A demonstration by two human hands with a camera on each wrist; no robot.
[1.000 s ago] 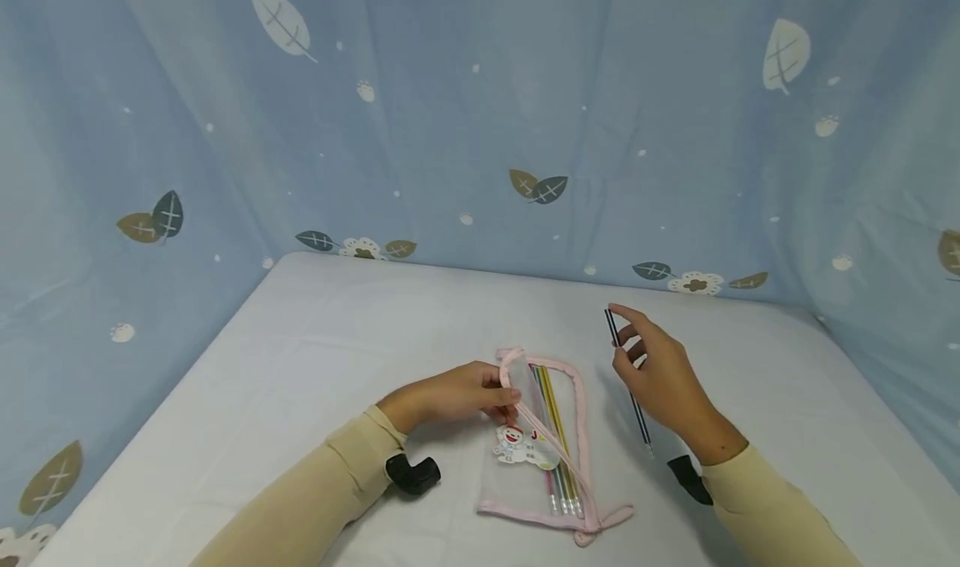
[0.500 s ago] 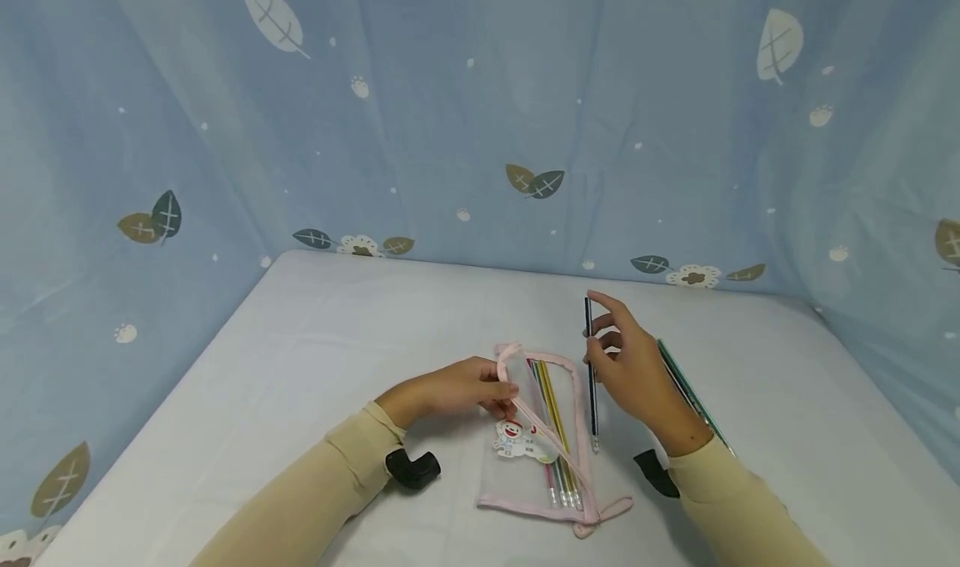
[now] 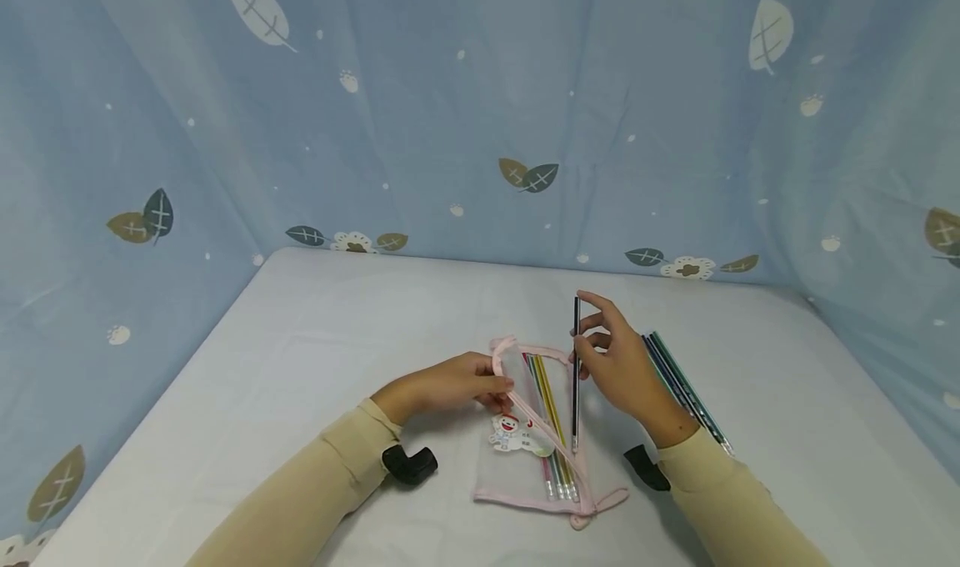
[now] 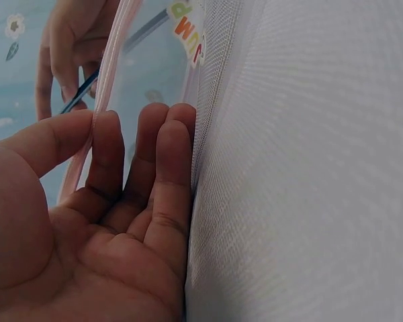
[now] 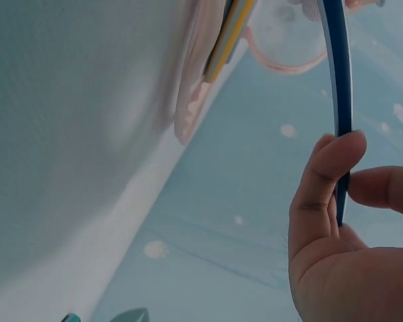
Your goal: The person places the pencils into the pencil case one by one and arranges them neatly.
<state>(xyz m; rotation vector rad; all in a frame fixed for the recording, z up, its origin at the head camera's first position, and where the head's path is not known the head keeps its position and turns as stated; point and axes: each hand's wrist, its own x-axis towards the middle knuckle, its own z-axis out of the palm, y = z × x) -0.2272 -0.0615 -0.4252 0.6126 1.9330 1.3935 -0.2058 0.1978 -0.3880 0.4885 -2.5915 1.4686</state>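
In the head view, my left hand (image 3: 453, 383) holds up the pink-trimmed edge of a see-through mesh pencil case (image 3: 498, 477), pinched between thumb and forefinger. Several pencils (image 3: 548, 392), yellow among them, lie inside the case, near a cartoon patch (image 3: 513, 435). My right hand (image 3: 618, 375) pinches a dark blue pencil (image 3: 576, 404) upright, its lower end over the case's right side; whether it touches the case I cannot tell. The right wrist view shows thumb and fingers on that pencil (image 5: 340, 80). From the left wrist view, the pink edge (image 4: 109, 74) sits between my fingertips.
Several loose pencils (image 3: 681, 383), dark and green, lie on the white tabletop (image 3: 360, 317) right of my right hand, partly hidden by the wrist. A pink loop (image 3: 611, 500) sticks out from the case's near corner. A blue leaf-patterned curtain (image 3: 420, 117) stands behind and at both sides.
My right hand has moved left with the dark blue pencil, which now stands more upright and over the case. More of the loose pencils show. My left hand keeps its hold on the edge.
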